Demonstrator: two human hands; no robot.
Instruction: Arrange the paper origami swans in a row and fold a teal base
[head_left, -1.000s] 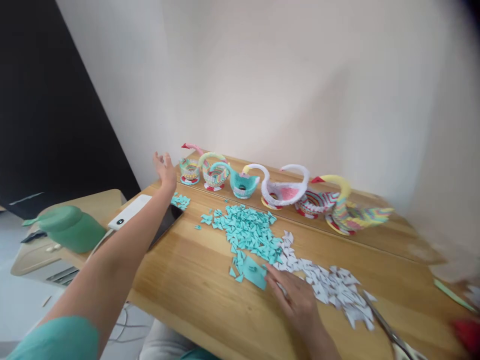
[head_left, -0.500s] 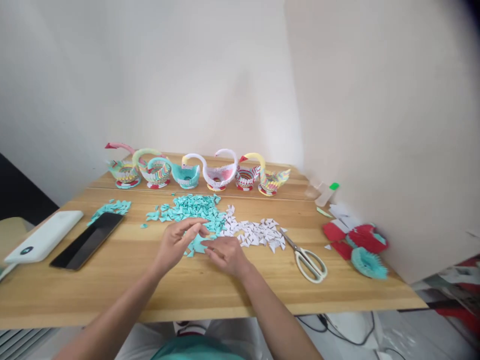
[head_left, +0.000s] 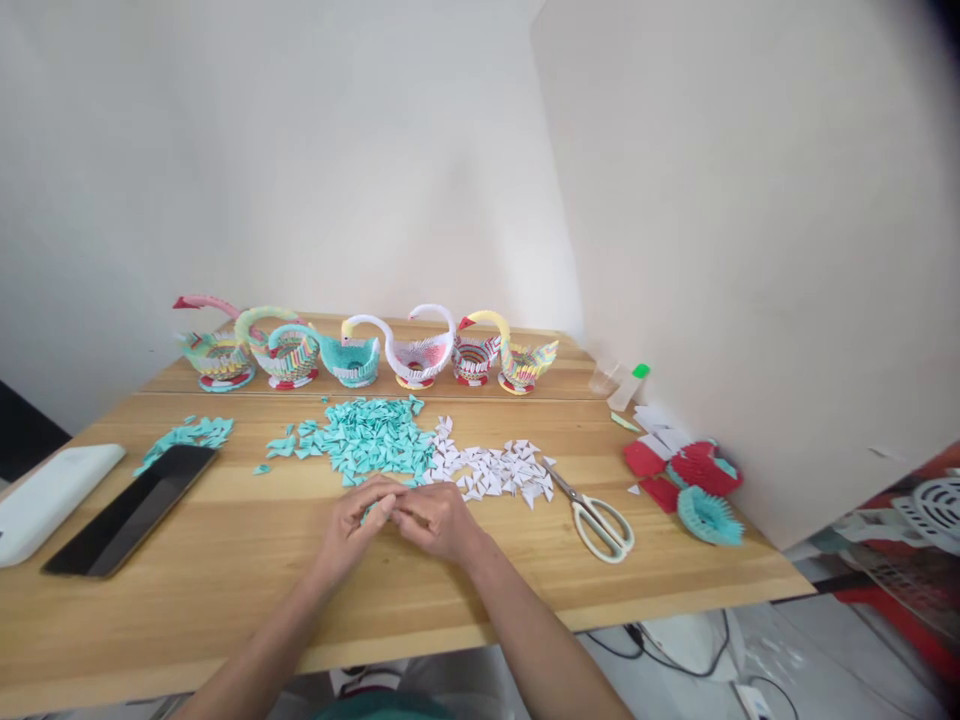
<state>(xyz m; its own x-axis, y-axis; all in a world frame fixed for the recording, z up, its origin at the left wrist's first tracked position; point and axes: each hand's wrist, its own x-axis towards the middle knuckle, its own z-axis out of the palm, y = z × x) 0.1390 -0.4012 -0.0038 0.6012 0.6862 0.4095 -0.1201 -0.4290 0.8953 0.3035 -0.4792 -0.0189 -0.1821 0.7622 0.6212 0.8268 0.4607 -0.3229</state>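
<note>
My left hand [head_left: 360, 518] and my right hand [head_left: 441, 522] meet above the wooden table, just in front of a heap of folded teal paper triangles [head_left: 375, 430]. Both are closed, thumbs and fingertips pressed together around a teal paper piece [head_left: 367, 513]. Only a small bit of it shows by my left fingers; the fingers hide the rest. Right of the heap lies a spread of white folded triangles [head_left: 495, 468], close beyond my right hand. Scissors with cream handles [head_left: 600, 525] rest farther right, blades pointing away to the left.
A row of several paper swans [head_left: 356, 362] stands along the back. On the left lie a black phone [head_left: 131, 515], a white power bank [head_left: 52, 500] and more teal pieces [head_left: 187, 435]. Red paper parts [head_left: 701, 468], a teal ring-like piece [head_left: 709, 515] and a green-capped bottle [head_left: 628, 386] are right.
My hands have drawn closer together and nearer the table's front, clear of the heap. The teal paper between them, wider in view before, is now mostly covered. The camera view has shifted slightly.
</note>
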